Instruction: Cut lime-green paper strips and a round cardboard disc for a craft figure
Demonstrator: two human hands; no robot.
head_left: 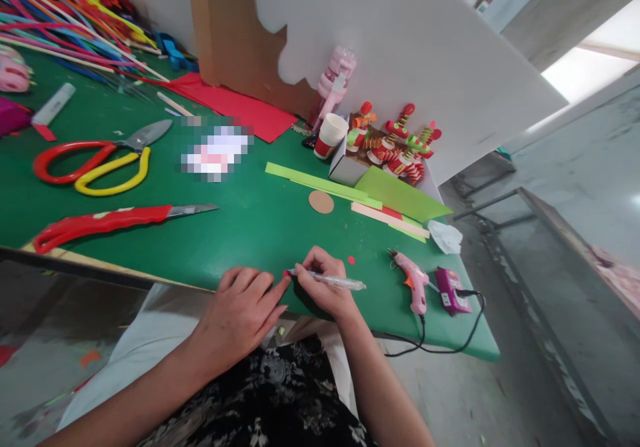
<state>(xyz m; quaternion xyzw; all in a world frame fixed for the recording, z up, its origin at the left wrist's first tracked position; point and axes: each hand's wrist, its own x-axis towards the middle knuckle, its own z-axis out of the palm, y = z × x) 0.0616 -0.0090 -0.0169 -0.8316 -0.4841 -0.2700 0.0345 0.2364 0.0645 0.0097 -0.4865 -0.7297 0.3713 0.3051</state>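
My right hand (323,285) is closed around a clear pen (333,279) lying almost flat, its tip touching a tiny red paper piece (287,274) at the near edge of the green table (240,227). My left hand (239,313) rests beside it, fingers stretched out, with a fingertip pressing on that red piece. A small red paper dot (351,259) lies just right of my right hand. A brown cardboard disc (321,201) sits farther back.
Red-and-yellow scissors (95,160) and a red-handled cutter (115,221) lie at left. A pink glue gun (413,280) with a purple plug (451,290) lies at right. Green paper strips (350,190), a paper cup (330,135), paper figures (395,143) and a white foam board (400,47) stand behind.
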